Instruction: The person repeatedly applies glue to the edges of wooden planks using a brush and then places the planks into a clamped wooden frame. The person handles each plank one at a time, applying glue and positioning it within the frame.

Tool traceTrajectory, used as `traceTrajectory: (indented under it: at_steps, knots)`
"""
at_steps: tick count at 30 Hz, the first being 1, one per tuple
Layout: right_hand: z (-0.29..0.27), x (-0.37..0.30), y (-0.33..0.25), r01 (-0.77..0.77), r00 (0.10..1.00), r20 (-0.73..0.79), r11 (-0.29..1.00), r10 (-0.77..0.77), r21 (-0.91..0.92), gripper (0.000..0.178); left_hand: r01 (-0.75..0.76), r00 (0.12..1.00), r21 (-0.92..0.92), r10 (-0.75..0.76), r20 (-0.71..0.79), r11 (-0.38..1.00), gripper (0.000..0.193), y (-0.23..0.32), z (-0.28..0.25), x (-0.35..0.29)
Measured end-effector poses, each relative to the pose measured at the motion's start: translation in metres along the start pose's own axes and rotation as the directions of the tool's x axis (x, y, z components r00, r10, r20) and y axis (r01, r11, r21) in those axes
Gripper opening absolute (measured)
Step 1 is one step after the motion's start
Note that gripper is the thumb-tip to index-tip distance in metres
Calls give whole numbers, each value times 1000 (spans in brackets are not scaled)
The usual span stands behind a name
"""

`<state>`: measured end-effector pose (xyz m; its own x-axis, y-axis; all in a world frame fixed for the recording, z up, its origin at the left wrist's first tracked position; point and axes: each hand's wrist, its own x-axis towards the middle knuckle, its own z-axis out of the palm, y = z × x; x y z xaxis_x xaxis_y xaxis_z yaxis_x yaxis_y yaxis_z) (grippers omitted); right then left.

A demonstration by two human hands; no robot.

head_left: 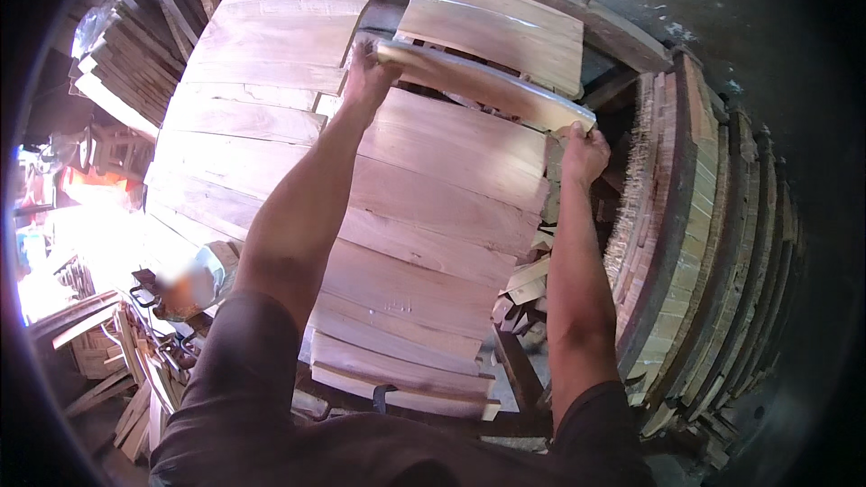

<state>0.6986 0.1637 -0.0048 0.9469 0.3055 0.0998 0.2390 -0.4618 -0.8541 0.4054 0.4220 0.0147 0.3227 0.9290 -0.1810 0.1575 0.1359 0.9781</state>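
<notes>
One plank (487, 83): left hand (370, 77) grips its left end, right hand (585, 155) its right; best kept level and clear of boards (456, 149) on its near side.

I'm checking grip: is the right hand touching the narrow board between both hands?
Touching: the head view shows the right hand grasping the narrow board at its right end.

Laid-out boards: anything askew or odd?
Yes: the right-hand boards break at a gap beneath the plank held by left hand and right hand; left-hand boards lie closer. Loose offcuts look jumbled.
</notes>
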Motion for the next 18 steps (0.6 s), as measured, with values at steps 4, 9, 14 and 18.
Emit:
traceTrajectory:
  at_steps: [4,9,14,18]
  knots:
    - [34,31,26,-39,998,34,939,54,-342,37,-42,994,103,32,103,994,97,-18,16,28]
    - [55,10,35,31,998,-34,918,-49,-395,44,-99,982,644,179,-60,759,88,-45,16,34]
    - [56,16,24,91,993,-46,940,-112,-328,44,-88,952,691,264,-152,717,74,-41,26,43]
    - [62,23,22,78,996,-19,941,-89,-330,44,-40,953,669,229,-198,743,71,-45,27,45]
